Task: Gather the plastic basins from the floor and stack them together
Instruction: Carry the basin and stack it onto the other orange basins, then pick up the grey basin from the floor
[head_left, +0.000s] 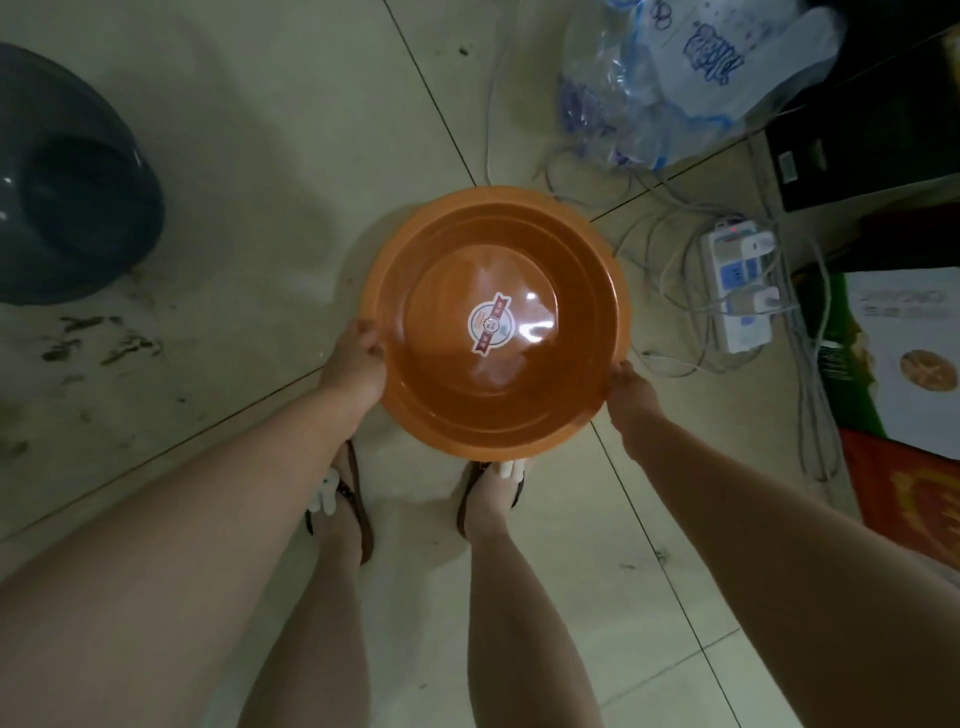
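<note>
An orange plastic basin (498, 325) with a round sticker on its bottom is held upright in front of me, above my sandalled feet. My left hand (356, 364) grips its left rim and my right hand (631, 397) grips its right rim. A dark grey basin (67, 182) stands on the tiled floor at the far left, apart from the orange one. I cannot tell whether the orange basin touches the floor.
A white power strip (737, 286) with tangled cables lies right of the basin. Clear and white plastic bags (680, 78) sit at the top right. Cardboard boxes (904, 358) and a black box (867, 140) line the right edge. Dirt marks the floor at left.
</note>
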